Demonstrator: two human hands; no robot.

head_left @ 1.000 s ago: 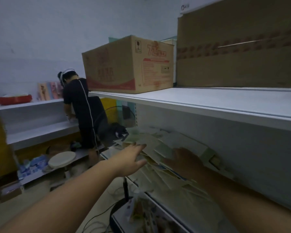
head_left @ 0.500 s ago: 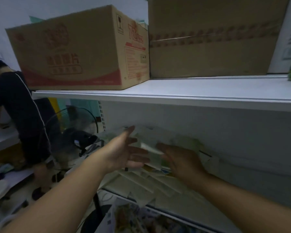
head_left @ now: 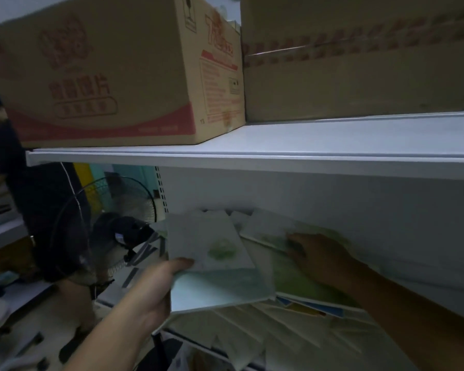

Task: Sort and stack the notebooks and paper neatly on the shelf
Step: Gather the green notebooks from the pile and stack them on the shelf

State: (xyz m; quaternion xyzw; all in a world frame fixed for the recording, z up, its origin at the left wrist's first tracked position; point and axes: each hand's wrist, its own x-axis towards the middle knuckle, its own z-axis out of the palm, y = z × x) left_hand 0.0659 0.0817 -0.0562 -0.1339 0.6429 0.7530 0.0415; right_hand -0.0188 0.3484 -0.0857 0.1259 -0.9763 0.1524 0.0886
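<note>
A messy pile of pale green and white notebooks and paper [head_left: 265,333] lies on the lower shelf under the white upper shelf board [head_left: 252,159]. My left hand [head_left: 156,287] grips a small stack of pale green notebooks [head_left: 214,266] at its left edge, thumb on top, lifted above the pile. My right hand [head_left: 322,258] reaches deeper into the shelf and rests on another light notebook [head_left: 268,231] with green print; its fingertips seem to hold that notebook's edge.
Two cardboard boxes stand on the upper shelf, one printed red [head_left: 113,73], one plain [head_left: 359,57]. A standing fan [head_left: 110,226] and a person in dark clothes [head_left: 30,199] are to the left of the shelf. Loose items lie on the floor below.
My left hand has taken hold of a few green notebooks and lifted them. My right hand has moved further right and deeper onto another notebook. The view shifted right and closer.
</note>
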